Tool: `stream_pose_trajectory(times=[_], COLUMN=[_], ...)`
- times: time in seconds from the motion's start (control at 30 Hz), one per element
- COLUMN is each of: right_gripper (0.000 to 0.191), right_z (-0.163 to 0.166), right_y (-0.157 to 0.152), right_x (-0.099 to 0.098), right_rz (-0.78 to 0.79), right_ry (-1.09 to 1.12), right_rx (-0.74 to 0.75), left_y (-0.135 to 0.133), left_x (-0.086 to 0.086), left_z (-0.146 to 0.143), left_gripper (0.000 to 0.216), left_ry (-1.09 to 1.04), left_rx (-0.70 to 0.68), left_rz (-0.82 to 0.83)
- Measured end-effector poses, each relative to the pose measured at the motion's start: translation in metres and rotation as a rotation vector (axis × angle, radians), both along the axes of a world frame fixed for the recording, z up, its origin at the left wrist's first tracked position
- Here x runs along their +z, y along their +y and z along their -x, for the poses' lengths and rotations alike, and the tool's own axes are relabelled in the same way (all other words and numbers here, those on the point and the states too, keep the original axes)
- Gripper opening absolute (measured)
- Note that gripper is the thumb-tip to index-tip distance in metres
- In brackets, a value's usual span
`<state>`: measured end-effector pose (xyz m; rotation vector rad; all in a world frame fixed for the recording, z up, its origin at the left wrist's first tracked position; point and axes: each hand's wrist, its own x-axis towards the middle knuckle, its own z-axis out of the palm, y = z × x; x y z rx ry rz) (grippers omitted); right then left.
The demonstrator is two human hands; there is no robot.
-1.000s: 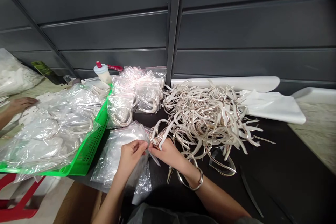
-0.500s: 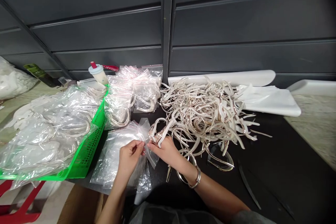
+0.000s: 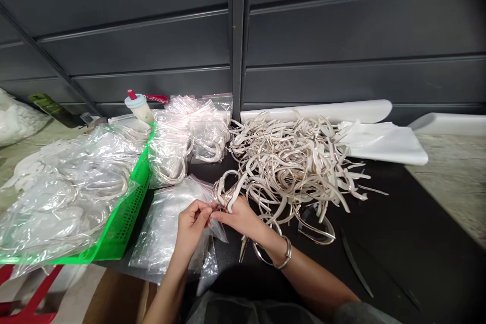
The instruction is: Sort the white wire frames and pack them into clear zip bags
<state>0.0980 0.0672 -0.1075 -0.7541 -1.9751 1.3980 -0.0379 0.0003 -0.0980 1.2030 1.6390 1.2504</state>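
Note:
My left hand (image 3: 193, 224) is closed in a pinch at the edge of a clear zip bag (image 3: 219, 233), its fingertips meeting those of my right hand. My right hand (image 3: 243, 220) is closed round a small bundle of curved silvery strips with white faces (image 3: 227, 193), which stick up above its fingers. Its thumb also lies against the bag's edge. Under my left hand lies a stack of flat clear zip bags (image 3: 161, 220). A tangled pile of similar curved strips (image 3: 292, 162) spreads just beyond my right hand.
At left stands a green basket (image 3: 129, 212) heaped with filled clear bags (image 3: 64, 197). More filled bags (image 3: 170, 157) lie behind the stack, beside a lidded cup (image 3: 139, 107). White foam sheets (image 3: 395, 144) rest behind the pile. A dark curved strip (image 3: 355, 263) lies on the black table (image 3: 410, 228).
My left hand has moved slightly right, so its fingertips now meet my right hand's at the bag. The whole view has shifted a little. The bundle stays in my right hand.

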Motion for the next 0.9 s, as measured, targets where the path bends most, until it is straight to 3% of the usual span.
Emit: stream_pose_trajectory(times=[0.17,0.27,0.4,0.43,0.53,0.63,0.77,0.9], right_gripper=[0.014,0.018,0.019,0.019,0.019,0.016,0.015,0.022], right_z=[-0.005,-0.011,-0.02,-0.021,-0.02,-0.018,-0.016,-0.02], right_y=[0.004,0.007,0.009,0.008,0.002,-0.004,-0.004,0.003], right_x=[0.0,0.008,0.022,0.025,0.031,0.031,0.025,0.023], right_rz=[-0.117,-0.239,-0.314,-0.322,-0.344,-0.351,-0.232,0.099], right_ry=[-0.019,-0.095,-0.155,-0.169,-0.202,-0.195,-0.087,0.217], right_rx=[-0.029,-0.102,-0.165,-0.146,-0.033,0.072,0.129,0.066], left_y=[-0.002,-0.004,-0.005,-0.004,-0.003,0.001,0.004,0.004], left_x=[0.002,0.001,0.001,0.002,0.008,0.017,0.026,0.033], left_z=[0.001,0.01,0.019,0.018,0.014,0.012,0.019,0.028], left_gripper=[0.019,0.02,0.011,0.015,0.052,0.042,0.021,0.02], left_ry=[0.08,0.254,0.398,0.4,0.405,0.475,0.509,0.59], left_rx=[0.007,0.117,0.269,0.256,0.138,-0.002,-0.063,-0.096], left_rz=[-0.073,-0.137,-0.104,-0.109,-0.175,-0.168,-0.105,-0.124])
